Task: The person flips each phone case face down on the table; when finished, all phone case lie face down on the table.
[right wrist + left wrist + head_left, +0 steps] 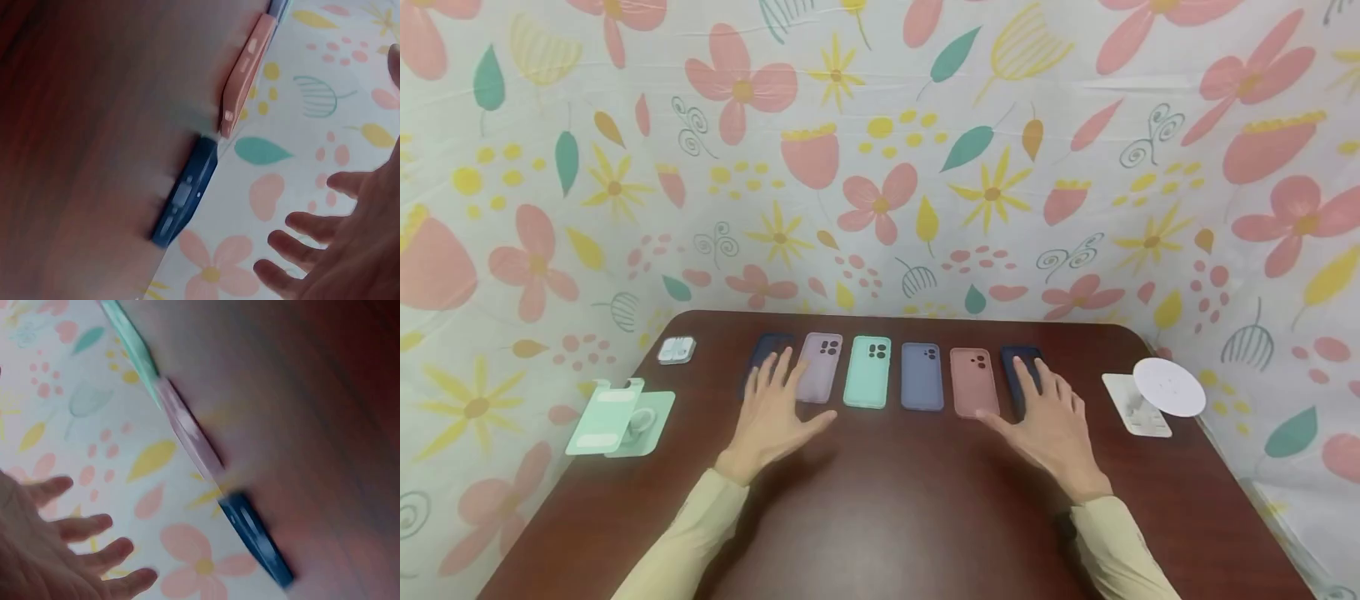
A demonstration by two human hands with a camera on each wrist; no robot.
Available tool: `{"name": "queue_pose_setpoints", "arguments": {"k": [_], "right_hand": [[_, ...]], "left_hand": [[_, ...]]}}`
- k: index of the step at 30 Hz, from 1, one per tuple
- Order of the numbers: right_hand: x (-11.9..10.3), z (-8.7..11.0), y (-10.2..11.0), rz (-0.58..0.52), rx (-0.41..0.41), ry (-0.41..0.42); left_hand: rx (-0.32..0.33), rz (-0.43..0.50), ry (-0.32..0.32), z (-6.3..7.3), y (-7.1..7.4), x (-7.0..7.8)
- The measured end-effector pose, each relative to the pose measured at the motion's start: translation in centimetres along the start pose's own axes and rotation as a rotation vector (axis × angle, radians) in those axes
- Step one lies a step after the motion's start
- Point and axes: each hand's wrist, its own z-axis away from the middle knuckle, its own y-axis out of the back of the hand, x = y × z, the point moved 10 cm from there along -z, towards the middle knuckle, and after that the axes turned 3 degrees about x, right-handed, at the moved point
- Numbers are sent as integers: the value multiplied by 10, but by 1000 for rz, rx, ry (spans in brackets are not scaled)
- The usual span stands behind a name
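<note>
Several phone cases lie in a row across the table. My left hand (771, 423), fingers spread, is over the left dark blue case (775, 340) and beside the lilac case (820, 371). With fingers also spread, my right hand (1054, 427) is over the right dark blue case (1030, 351), its thumb near the pink case (973, 379). Between the hands lie a mint green case (867, 375) and a greyish-blue case (922, 379). Both wrist views show the hands apart from the dark blue cases (256, 537) (186, 190), holding nothing.
A mint green folding stand (598, 423) is at the table's left edge, with a small white box (677, 350) behind it. On the right edge is a white stand with a round plate (1168, 387). Flowered cloth (880, 150) hangs behind the brown table (887, 500).
</note>
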Motion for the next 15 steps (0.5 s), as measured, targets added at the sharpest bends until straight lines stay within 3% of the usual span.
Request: {"name": "queue_pose_setpoints", "arguments": {"k": [4, 8, 15], "right_hand": [[16, 1, 9, -72, 12, -30], [34, 1, 12, -131, -36, -73], [61, -1, 12, -196, -115, -109]], "left_hand": [[42, 141, 55, -3, -2, 15], [41, 253, 119, -7, -13, 36], [-53, 392, 61, -24, -40, 101]]}}
